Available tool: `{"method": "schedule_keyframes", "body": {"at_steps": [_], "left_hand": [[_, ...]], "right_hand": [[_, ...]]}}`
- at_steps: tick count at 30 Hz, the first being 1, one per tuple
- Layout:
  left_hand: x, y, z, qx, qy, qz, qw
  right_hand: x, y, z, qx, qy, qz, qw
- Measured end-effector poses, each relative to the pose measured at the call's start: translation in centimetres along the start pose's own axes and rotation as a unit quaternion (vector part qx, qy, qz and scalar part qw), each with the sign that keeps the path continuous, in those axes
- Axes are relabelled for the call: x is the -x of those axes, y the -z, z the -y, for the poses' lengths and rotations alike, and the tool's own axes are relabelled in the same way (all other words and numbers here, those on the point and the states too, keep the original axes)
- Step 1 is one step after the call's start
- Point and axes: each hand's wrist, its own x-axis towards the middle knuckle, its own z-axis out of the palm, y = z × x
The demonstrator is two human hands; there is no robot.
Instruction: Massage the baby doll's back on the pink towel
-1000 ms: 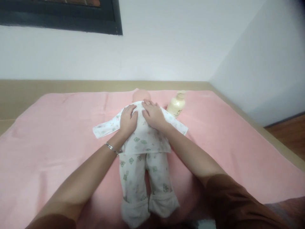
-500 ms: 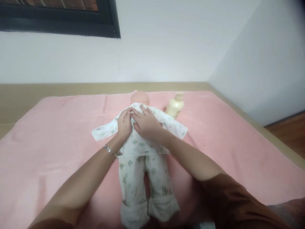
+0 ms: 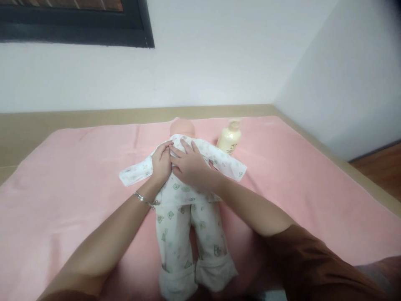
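A baby doll (image 3: 182, 127) lies stretched out, its bare round head pointing away from me. It is dressed in a white printed top (image 3: 183, 192) with both sleeves spread sideways, and matching trousers (image 3: 173, 238) with rolled cuffs. My left hand (image 3: 162, 163) rests along the left side of the doll's upper body, fingers extended close together. Flat on the middle of the top lies my right hand (image 3: 193, 165), fingers spread, its fingertips meeting those of my left hand. Neither hand grasps anything that I can see. The doll's face is out of sight.
A cream pump-type bottle (image 3: 229, 140) stands beyond the doll's right-hand sleeve. Under everything is a pink sheet (image 3: 78, 175) on a bed with a pale wooden rim (image 3: 131, 115). White walls rise behind and at right; a dark window frame (image 3: 138, 31) is upper left.
Both hands stay on the doll's top, with only a slight shift of the right hand's fingers. The camera view has moved a little.
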Motion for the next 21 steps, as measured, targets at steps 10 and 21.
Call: {"method": "schedule_keyframes", "body": {"at_steps": [10, 21], "left_hand": [[0.0, 0.0, -0.1, -0.036, -0.02, -0.018, 0.999], [0.2, 0.2, -0.6, -0.109, -0.03, 0.007, 0.994]], "right_hand": [[-0.9, -1.0, -1.3, -0.069, -0.041, -0.022, 0.997], [-2.2, 0.0, -6.5, -0.029, -0.202, 0.043, 0.978]]}}
